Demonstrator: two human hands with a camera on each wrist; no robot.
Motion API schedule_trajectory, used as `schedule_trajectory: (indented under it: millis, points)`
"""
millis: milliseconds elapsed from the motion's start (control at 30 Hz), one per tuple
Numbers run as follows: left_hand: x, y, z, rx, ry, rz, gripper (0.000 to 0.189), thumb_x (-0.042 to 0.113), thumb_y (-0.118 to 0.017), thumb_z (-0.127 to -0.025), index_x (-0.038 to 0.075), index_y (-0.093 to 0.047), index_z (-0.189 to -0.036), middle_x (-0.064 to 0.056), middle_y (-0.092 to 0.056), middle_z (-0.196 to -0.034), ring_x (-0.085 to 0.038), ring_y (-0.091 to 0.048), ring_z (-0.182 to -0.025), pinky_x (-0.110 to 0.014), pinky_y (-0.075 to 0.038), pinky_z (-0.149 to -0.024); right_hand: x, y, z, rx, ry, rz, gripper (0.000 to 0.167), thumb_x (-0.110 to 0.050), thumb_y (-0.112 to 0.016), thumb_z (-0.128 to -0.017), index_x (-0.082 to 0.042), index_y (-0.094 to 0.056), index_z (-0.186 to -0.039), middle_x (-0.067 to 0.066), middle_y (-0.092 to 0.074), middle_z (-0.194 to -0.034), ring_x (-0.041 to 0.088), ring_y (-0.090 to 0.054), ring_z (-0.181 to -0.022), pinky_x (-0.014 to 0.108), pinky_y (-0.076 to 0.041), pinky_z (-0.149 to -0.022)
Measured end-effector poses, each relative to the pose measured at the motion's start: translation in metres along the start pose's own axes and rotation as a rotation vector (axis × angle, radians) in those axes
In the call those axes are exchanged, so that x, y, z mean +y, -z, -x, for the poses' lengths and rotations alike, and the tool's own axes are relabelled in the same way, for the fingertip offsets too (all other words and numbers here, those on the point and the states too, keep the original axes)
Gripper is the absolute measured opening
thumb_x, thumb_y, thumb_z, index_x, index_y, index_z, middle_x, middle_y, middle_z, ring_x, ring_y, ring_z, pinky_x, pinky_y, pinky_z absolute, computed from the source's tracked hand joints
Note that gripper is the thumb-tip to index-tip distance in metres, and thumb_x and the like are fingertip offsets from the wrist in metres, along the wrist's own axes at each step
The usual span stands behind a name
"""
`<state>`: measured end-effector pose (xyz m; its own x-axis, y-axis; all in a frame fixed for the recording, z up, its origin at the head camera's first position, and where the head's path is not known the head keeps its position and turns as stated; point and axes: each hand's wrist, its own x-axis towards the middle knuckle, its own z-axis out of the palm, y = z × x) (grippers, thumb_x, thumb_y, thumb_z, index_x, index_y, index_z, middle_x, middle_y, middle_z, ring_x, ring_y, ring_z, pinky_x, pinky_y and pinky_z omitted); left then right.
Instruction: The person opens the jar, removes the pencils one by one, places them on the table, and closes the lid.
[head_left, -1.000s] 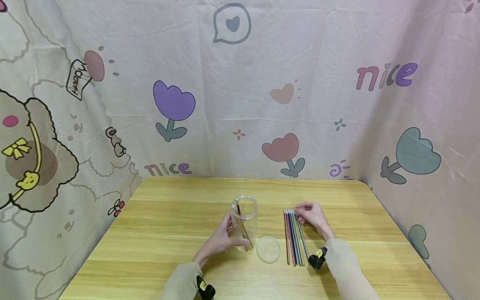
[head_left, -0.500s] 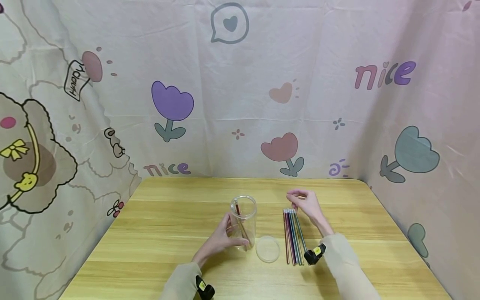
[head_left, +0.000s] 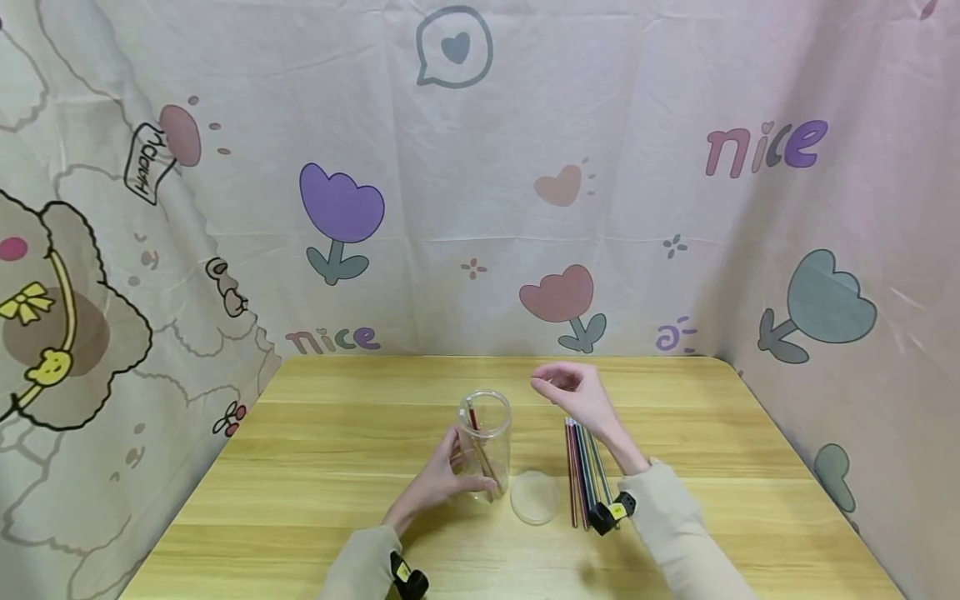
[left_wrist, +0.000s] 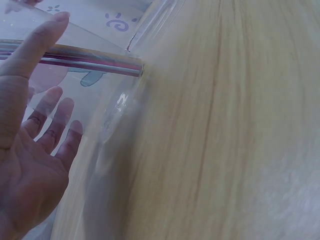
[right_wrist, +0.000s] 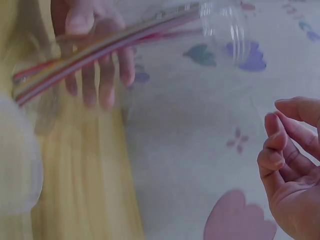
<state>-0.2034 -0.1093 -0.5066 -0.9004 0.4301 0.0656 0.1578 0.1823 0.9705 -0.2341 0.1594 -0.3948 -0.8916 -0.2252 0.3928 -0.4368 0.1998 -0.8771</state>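
Note:
My left hand (head_left: 437, 481) grips the lower side of a clear jar (head_left: 502, 454) that stands upright on the table, thumb across its front. Inside the jar, several pencils (left_wrist: 105, 61) lean at a slant; in the right wrist view their ends (right_wrist: 21, 90) show near the base. A row of several coloured pencils (head_left: 581, 471) lies on the tabletop to the right. Raised beyond the row's far end, my right hand (head_left: 577, 392) has loosely bent fingers, thumb tip close to the index finger. Nothing shows between those fingertips (right_wrist: 272, 120) in the right wrist view.
A round clear lid (head_left: 535, 497) lies flat between the jar and the pencil row. The wooden table (head_left: 315, 450) ends at a printed cloth backdrop (head_left: 450, 192) behind and at both sides.
My right hand has left the far ends of the pencil row, rising and moving left toward the jar. The left hand and the jar stay in place.

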Motion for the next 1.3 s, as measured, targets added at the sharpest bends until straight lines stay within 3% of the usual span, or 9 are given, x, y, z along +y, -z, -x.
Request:
schedule_trajectory:
  millis: [167,400,633,700,800,867,933,1067,1300]
  points:
    - [0.001,0.0,0.0,0.0,-0.003,0.008,0.104,0.018,-0.088,-0.076,0.013,-0.023,-0.157,-0.016,-0.044,-0.156,-0.046,-0.041,-0.143,-0.066,-0.031,-0.12,-0.016,-0.013,-0.001,-0.052,0.062,0.01,0.012,-0.004,-0.072,-0.089,0.002,-0.074,-0.099,-0.012,-0.065,-0.07,0.0,-0.051,-0.057,0.014,-0.041,-0.05]
    - [0.0,-0.001,0.0,0.009,-0.001,0.016,0.103,0.018,-0.088,-0.077,0.017,-0.023,-0.157,-0.013,-0.043,-0.157,-0.044,-0.04,-0.144,-0.066,-0.031,-0.12,-0.027,-0.033,-0.007,-0.13,0.086,0.033,0.011,-0.005,-0.074,-0.088,0.0,-0.076,-0.099,-0.001,-0.057,-0.064,0.001,-0.041,-0.054,0.014,-0.03,-0.047]
    - [-0.001,0.0,-0.001,-0.007,-0.019,0.015,0.097,0.016,-0.087,-0.078,0.013,-0.026,-0.154,-0.014,-0.044,-0.156,-0.043,-0.04,-0.145,-0.066,-0.03,-0.121,-0.034,-0.047,-0.01,-0.163,0.114,0.146,0.009,-0.008,-0.075,-0.088,-0.007,-0.079,-0.097,0.009,-0.07,-0.076,0.002,-0.034,-0.055,0.015,-0.026,-0.051]
    - [-0.001,0.0,-0.001,-0.009,-0.017,0.02,0.096,0.015,-0.086,-0.078,0.014,-0.026,-0.153,-0.013,-0.044,-0.156,-0.043,-0.04,-0.145,-0.066,-0.03,-0.121,-0.034,-0.05,-0.011,-0.17,0.102,0.16,0.009,-0.009,-0.076,-0.088,-0.008,-0.079,-0.096,0.008,-0.074,-0.082,0.0,-0.043,-0.059,0.013,-0.034,-0.055]
    - [0.0,0.0,0.0,-0.009,-0.018,0.022,0.096,0.015,-0.086,-0.078,0.015,-0.027,-0.153,-0.013,-0.044,-0.156,-0.043,-0.04,-0.145,-0.066,-0.03,-0.121,-0.035,-0.054,-0.012,-0.19,0.084,0.168,0.01,-0.012,-0.076,-0.088,-0.008,-0.079,-0.097,0.007,-0.078,-0.09,0.001,-0.061,-0.074,0.017,-0.054,-0.077]
    - [0.0,0.0,0.0,-0.011,-0.02,0.022,0.097,0.015,-0.087,-0.078,0.015,-0.026,-0.153,-0.014,-0.044,-0.156,-0.043,-0.04,-0.145,-0.066,-0.03,-0.121,-0.035,-0.056,-0.013,-0.204,0.076,0.178,0.011,-0.012,-0.076,-0.088,-0.008,-0.079,-0.097,0.006,-0.079,-0.093,0.007,-0.069,-0.089,0.028,-0.057,-0.097]
    - [0.0,0.001,0.0,-0.012,-0.024,0.017,0.098,0.016,-0.087,-0.078,0.013,-0.025,-0.154,-0.014,-0.044,-0.156,-0.043,-0.04,-0.145,-0.066,-0.03,-0.121,-0.035,-0.058,-0.014,-0.217,0.079,0.198,0.011,-0.014,-0.076,-0.088,-0.009,-0.079,-0.097,0.005,-0.079,-0.093,0.013,-0.072,-0.093,0.039,-0.055,-0.105]
    - [0.0,0.001,0.001,-0.02,-0.029,0.013,0.096,0.017,-0.086,-0.079,0.012,-0.026,-0.153,-0.013,-0.044,-0.155,-0.044,-0.039,-0.145,-0.066,-0.03,-0.121,-0.035,-0.062,-0.016,-0.221,0.108,0.255,0.009,-0.015,-0.077,-0.088,-0.011,-0.08,-0.095,0.003,-0.079,-0.091,0.016,-0.072,-0.093,0.047,-0.056,-0.104]
    - [0.0,0.002,0.001,-0.025,-0.031,0.012,0.093,0.018,-0.085,-0.08,0.012,-0.027,-0.153,-0.012,-0.044,-0.155,-0.044,-0.038,-0.146,-0.066,-0.029,-0.121,-0.036,-0.066,-0.017,-0.217,0.139,0.318,0.008,-0.018,-0.077,-0.088,-0.012,-0.08,-0.093,0.0,-0.079,-0.088,0.011,-0.071,-0.087,0.041,-0.06,-0.093]
